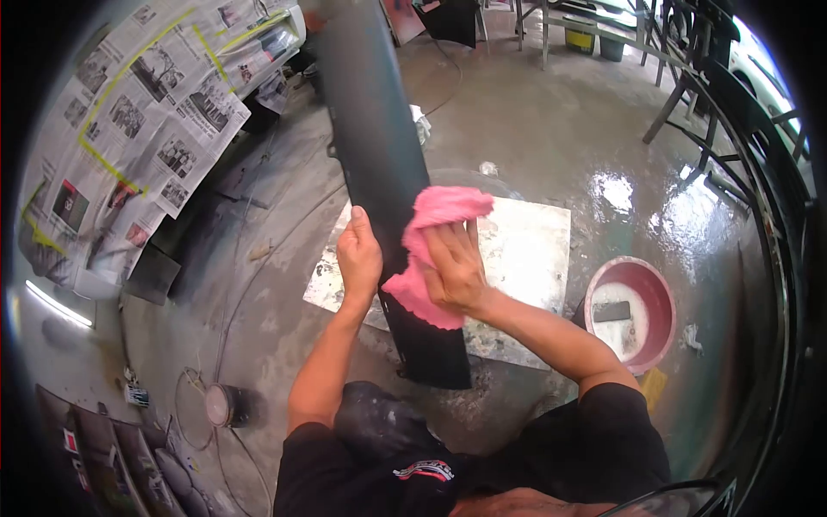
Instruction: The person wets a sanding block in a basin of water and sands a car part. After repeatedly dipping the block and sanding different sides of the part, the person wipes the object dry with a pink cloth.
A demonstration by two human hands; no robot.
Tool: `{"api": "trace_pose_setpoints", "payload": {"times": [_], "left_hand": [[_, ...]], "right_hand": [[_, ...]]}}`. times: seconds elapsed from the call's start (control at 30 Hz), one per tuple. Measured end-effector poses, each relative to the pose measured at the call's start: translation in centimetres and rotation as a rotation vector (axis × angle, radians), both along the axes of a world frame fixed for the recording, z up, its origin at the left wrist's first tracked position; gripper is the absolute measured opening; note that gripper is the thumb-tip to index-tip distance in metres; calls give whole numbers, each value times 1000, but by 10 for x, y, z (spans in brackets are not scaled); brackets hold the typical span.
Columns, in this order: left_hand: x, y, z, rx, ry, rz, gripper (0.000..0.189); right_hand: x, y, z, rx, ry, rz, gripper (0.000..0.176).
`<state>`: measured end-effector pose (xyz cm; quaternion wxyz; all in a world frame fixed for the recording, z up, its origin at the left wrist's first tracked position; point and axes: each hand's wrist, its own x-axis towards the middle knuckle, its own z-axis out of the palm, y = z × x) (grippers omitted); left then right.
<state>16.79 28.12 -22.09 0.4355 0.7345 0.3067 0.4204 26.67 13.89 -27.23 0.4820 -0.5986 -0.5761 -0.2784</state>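
A long dark panel [370,112] runs from the top of the view down to the person's lap. At its left edge is my left hand [359,256], closed on the panel with the thumb pointing up. My right hand [455,265] presses a pink cloth [448,204] against the panel's right side, its fingers partly over the cloth. Beneath the panel lies a pale, stained board [530,258] on the floor.
A reddish basin [664,310] with suds and a dark block [612,311] stands at the right. Newspaper-masked bodywork [129,112] fills the upper left. Hoses, a can [220,405] and metal stands [594,30] are around on the wet floor [517,103].
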Motion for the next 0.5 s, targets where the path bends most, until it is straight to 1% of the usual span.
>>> {"api": "trace_pose_setpoints", "payload": {"times": [0.03,0.07,0.13,0.17,0.2,0.23,0.27,0.3,0.33,0.37,0.4,0.43,0.47,0.5], "left_hand": [[0,-7,2,65,60,-32,62],[-4,-5,-1,29,240,-122,56],[-4,-13,-38,397,-199,-226,46],[-2,-11,-52,382,-208,-241,46],[-3,-9,-53,198,-80,-293,42],[0,-9,-54,22,50,-347,38],[6,-9,-55,24,46,-367,38],[9,-13,-44,-190,-63,-381,35],[12,-17,-35,-405,-171,-391,33],[11,-14,-32,-498,-242,-401,30],[9,-14,-30,-504,-233,-420,30],[7,-15,-29,-545,-315,-406,31],[7,-15,-30,-589,-395,-393,32],[1,-5,-33,-602,-374,-418,32]], "right_hand": [[3,-1,20,25,-89,-55,60],[5,-3,42,15,-95,-62,60],[9,-5,72,-224,-107,43,56],[16,-1,71,-237,-175,-6,52],[21,1,68,-250,-173,-22,52],[26,4,67,-173,-115,75,50],[32,3,66,-88,-61,170,48],[35,-4,70,99,-94,122,50],[36,-8,72,99,-97,106,50],[36,-13,73,237,-26,-65,55],[36,-18,72,374,49,-239,60],[42,-21,70,258,175,-278,71],[54,-24,71,255,178,-306,71],[67,-28,75,83,932,197,73]]}}
